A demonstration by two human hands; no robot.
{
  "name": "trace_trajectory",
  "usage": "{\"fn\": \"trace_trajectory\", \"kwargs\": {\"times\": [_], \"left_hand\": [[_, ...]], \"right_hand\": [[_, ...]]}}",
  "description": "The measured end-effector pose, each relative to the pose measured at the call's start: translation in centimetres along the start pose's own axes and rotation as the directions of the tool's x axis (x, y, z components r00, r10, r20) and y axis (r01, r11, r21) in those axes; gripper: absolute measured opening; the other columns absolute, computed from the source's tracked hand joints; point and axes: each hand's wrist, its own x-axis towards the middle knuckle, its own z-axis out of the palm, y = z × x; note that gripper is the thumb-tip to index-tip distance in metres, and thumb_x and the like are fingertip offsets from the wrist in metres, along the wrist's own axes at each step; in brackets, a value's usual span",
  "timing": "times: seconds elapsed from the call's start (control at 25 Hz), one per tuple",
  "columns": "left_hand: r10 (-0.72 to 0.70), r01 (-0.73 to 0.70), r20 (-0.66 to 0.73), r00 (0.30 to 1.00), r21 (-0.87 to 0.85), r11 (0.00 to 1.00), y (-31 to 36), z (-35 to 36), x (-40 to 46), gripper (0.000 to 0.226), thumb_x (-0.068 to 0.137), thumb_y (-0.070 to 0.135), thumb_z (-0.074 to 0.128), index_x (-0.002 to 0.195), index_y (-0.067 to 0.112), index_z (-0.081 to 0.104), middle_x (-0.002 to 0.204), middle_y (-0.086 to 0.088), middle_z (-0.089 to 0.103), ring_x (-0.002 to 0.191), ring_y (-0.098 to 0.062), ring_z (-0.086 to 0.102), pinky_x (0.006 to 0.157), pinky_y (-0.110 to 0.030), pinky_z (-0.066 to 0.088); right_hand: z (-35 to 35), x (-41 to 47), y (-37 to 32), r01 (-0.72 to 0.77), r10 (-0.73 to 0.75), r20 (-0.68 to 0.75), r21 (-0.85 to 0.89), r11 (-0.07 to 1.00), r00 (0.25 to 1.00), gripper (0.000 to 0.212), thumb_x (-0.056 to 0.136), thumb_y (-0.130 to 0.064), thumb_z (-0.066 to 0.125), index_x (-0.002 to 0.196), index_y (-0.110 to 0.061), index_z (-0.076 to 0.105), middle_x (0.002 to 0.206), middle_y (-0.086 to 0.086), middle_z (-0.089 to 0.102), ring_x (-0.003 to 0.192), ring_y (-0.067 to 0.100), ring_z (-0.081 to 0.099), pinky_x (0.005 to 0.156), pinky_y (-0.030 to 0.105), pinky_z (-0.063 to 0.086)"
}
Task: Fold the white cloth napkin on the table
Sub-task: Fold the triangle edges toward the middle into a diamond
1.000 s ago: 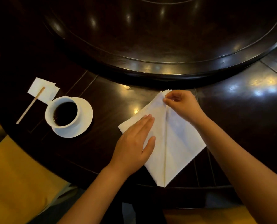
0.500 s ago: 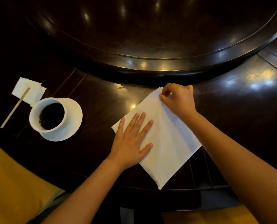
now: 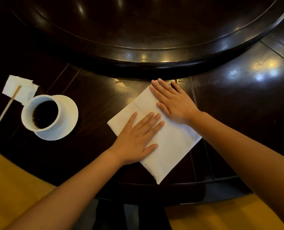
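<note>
The white cloth napkin (image 3: 172, 145) lies folded into a flat rectangle, set diagonally on the dark wooden table (image 3: 95, 100), with its near corner at the table's front edge. My left hand (image 3: 138, 138) rests flat on the napkin's left half, fingers spread and pointing up-right. My right hand (image 3: 172, 102) lies flat, palm down, on the napkin's far end, with its fingertips reaching past the far corner. Neither hand grips the cloth. The hands hide the middle of the napkin.
A white cup of dark coffee (image 3: 41, 113) on a white saucer (image 3: 66, 123) stands to the left. Beyond it lie a small paper napkin (image 3: 23, 88) and a wooden stir stick (image 3: 7, 107). A raised round turntable (image 3: 154, 58) fills the far side. Yellow seat cushions (image 3: 13, 188) flank me.
My right hand has let go of the far corner it pinched and flattened onto the napkin. The centre crease and triangular flaps are gone, leaving a plain rectangle. My left hand stays pressed on it.
</note>
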Motion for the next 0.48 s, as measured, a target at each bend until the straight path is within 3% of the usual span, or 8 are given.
{"fn": "trace_trajectory", "kwargs": {"times": [0.12, 0.28, 0.48], "left_hand": [[0.149, -0.149, 0.062, 0.987, -0.010, 0.989, -0.4, -0.1, -0.5, 0.058, 0.096, 0.047, 0.028, 0.149, 0.028, 0.014, 0.158, -0.004, 0.007, 0.144, -0.019, -0.004, 0.111, -0.050, -0.003], [0.430, -0.430, 0.145, 0.891, -0.030, 0.902, -0.2, -0.6, -4.3, 0.054, 0.099, 0.046, 0.027, 0.149, 0.031, 0.015, 0.158, 0.001, 0.007, 0.144, -0.020, -0.002, 0.110, -0.054, 0.003], [0.479, -0.480, 0.195, 0.856, -0.049, 0.876, 2.1, -0.2, -8.5, 0.056, 0.098, 0.046, 0.028, 0.149, 0.027, 0.013, 0.157, 0.004, 0.012, 0.144, -0.018, 0.001, 0.113, -0.048, -0.001]], "right_hand": [[-0.2, 0.1, 0.0, -0.002, 0.002, 0.000, 0.019, 1.000, 1.000, 0.059, 0.095, -0.044, 0.006, 0.148, -0.018, 0.001, 0.157, 0.001, 0.000, 0.143, 0.015, -0.009, 0.117, 0.040, -0.004], [-0.4, 0.1, -0.2, -0.006, 0.006, 0.016, 0.013, 1.000, 1.000, 0.060, 0.095, -0.045, 0.005, 0.148, -0.019, 0.000, 0.158, 0.000, 0.000, 0.143, 0.016, -0.008, 0.117, 0.041, -0.002], [-0.5, 0.0, -0.4, -0.014, 0.014, 0.015, -0.002, 1.000, 1.000, 0.062, 0.093, -0.048, 0.001, 0.148, -0.019, -0.002, 0.158, 0.001, -0.001, 0.143, 0.017, -0.009, 0.117, 0.042, -0.003]]}}
